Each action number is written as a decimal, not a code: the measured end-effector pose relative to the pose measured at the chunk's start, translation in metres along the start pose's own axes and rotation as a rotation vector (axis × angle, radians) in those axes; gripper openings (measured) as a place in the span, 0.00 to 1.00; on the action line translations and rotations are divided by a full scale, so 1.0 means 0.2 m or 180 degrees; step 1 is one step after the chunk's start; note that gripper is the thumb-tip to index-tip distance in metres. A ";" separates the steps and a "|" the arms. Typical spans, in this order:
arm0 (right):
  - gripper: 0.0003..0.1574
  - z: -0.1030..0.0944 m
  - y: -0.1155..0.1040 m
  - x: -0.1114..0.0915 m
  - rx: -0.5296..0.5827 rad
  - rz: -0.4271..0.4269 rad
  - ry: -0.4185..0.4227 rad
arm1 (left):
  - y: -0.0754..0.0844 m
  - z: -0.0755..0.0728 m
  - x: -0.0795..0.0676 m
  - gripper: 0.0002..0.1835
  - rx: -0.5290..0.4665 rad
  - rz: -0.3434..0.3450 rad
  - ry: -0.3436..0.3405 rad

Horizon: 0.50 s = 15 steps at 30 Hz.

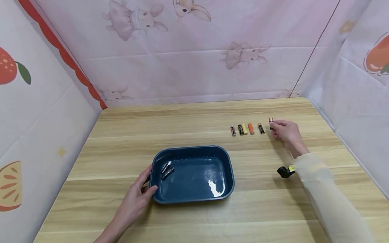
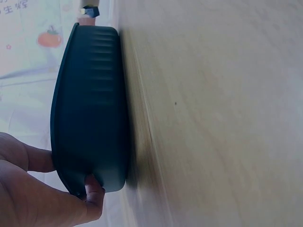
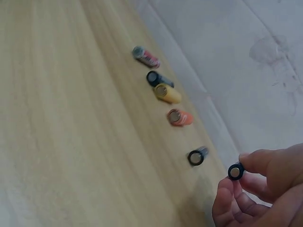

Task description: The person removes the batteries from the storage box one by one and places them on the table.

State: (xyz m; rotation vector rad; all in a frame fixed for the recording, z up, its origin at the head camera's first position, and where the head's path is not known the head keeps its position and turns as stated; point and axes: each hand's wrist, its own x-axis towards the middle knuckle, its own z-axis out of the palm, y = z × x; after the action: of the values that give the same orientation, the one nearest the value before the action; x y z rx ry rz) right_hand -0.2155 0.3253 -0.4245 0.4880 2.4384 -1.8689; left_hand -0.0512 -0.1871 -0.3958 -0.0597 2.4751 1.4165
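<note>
My right hand (image 1: 286,132) pinches a battery (image 1: 271,123) with a copper-coloured top between thumb and fingers; its dark flat end (image 3: 236,171) faces the right wrist camera. Just left of it, a row of batteries lies on the table: a black-and-copper battery (image 1: 261,128), an orange battery (image 1: 250,128), a yellow battery (image 1: 244,129), a black battery (image 1: 240,130) and a reddish-silver battery (image 1: 233,130). My left hand (image 1: 137,195) grips the left end of a dark blue tray (image 1: 194,200), thumb at the rim. Two batteries (image 1: 167,169) lie inside near that end.
The wooden table (image 1: 121,135) ends at a pink curtain wall (image 1: 188,74) with rabbit prints behind the batteries. A black camera piece (image 1: 284,172) juts from my right wrist, beside the cream sleeve. White printed walls (image 1: 42,128) stand on both sides.
</note>
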 end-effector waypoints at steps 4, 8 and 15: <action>0.29 0.02 0.03 0.02 -0.0459 -0.0042 0.0073 | -0.01 0.00 0.00 0.38 0.0003 -0.0002 0.0005; 0.29 0.03 0.04 0.02 -0.0803 -0.0060 0.0169 | -0.01 0.00 0.00 0.38 0.0006 0.0027 0.0019; 0.28 0.05 0.04 0.03 -0.1331 -0.0153 0.0257 | -0.01 0.00 0.00 0.38 0.0016 0.0047 0.0019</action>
State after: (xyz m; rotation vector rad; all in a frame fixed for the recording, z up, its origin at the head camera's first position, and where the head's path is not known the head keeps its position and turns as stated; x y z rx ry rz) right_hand -0.2200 0.3191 -0.4356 0.4880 2.8079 -1.3128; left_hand -0.0506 -0.1874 -0.3972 -0.0447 2.4888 1.4178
